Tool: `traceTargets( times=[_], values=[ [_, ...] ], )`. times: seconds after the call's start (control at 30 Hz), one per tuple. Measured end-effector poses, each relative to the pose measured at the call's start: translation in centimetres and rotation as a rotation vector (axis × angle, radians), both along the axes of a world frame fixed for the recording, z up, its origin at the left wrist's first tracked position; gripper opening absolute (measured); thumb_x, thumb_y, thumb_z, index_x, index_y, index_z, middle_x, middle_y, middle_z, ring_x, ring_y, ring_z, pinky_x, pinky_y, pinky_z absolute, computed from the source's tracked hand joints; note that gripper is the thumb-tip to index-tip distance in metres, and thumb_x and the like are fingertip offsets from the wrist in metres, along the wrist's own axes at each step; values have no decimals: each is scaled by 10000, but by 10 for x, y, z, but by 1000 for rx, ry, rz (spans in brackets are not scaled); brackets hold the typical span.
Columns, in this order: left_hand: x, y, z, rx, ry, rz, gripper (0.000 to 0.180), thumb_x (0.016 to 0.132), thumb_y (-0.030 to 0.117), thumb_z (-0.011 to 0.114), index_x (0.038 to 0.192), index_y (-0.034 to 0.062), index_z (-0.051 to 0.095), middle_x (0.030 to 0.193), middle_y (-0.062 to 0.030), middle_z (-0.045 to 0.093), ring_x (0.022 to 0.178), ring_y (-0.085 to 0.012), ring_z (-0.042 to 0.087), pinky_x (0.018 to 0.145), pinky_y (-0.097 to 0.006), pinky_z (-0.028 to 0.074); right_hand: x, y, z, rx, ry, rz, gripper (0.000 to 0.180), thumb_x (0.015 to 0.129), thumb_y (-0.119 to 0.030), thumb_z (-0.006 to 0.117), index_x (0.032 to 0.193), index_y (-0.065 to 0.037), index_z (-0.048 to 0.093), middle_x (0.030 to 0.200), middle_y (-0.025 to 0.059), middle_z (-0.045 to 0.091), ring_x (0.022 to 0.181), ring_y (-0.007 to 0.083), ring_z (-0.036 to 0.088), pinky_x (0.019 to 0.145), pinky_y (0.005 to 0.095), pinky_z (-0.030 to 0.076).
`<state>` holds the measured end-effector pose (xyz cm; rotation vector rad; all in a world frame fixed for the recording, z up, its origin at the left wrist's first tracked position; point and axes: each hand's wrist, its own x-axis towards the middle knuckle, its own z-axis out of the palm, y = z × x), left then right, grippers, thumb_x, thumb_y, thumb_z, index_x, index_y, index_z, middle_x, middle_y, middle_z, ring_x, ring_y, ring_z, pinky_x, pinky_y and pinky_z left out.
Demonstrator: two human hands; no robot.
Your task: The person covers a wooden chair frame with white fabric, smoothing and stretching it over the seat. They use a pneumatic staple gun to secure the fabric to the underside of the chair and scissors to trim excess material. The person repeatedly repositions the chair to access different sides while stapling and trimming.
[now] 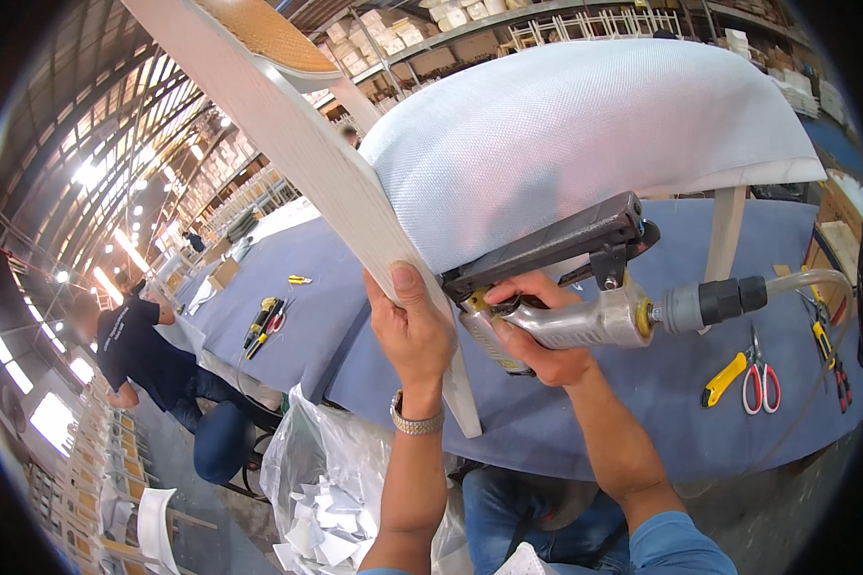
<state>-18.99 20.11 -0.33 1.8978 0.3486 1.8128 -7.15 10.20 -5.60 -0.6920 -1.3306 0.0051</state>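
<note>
A chair with a pale wooden frame (292,144) lies tipped on the table, its padded seat covered in white woven fabric (585,125). My left hand (410,331) is wrapped round the frame's leg, thumb on the near face. In my right hand (551,355) is a pneumatic staple gun (585,321), gripped round its silver body, with its dark magazine uppermost. The gun's nose meets the corner where the fabric runs up to the leg; the exact contact point is hidden. An air hose (810,278) leaves the gun's back end toward the right.
Blue-grey cloth covers the table (642,422). Red-handled scissors (761,383) and a yellow cutter (724,380) lie at right; more tools (264,326) lie at left. A clear plastic bag of white scraps (331,508) stands below the near edge. A co-worker (144,345) works at far left.
</note>
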Motion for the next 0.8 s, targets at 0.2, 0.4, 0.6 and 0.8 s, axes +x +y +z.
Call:
traceTargets(
  times=[0.2,0.4,0.6,0.8],
  values=[
    [-1,-7,3,-41,-9,-66,591,1070,485,467,1300,-57,523,981,-102,657,847,-123,592,740,-282,486,5,-2,-1,-32,-4,-11,319,842,-94,704,1146,-17,649,1097,108,685,987,211,656,904,328,503],
    [-2,-10,5,-51,-35,-84,613,1071,485,466,1335,-66,504,959,-102,666,839,-135,604,733,-276,489,5,1,0,15,-6,-21,283,830,-79,714,1102,-15,665,1070,125,692,986,222,663,900,332,508],
    [-2,-5,2,-6,9,-41,643,1073,483,454,1398,-72,474,1000,-129,689,852,-145,627,732,-290,501,0,1,-5,43,67,5,287,830,-79,732,1098,-6,660,1075,134,675,993,240,655,890,337,507],
    [-10,2,-4,-117,38,-84,644,1069,469,468,1446,-53,452,994,-172,708,825,-179,670,726,-317,521,-31,-41,-63,-129,262,-251,348,867,-46,680,1202,-2,599,1164,89,618,1051,178,607,964,324,476]
  ],
)
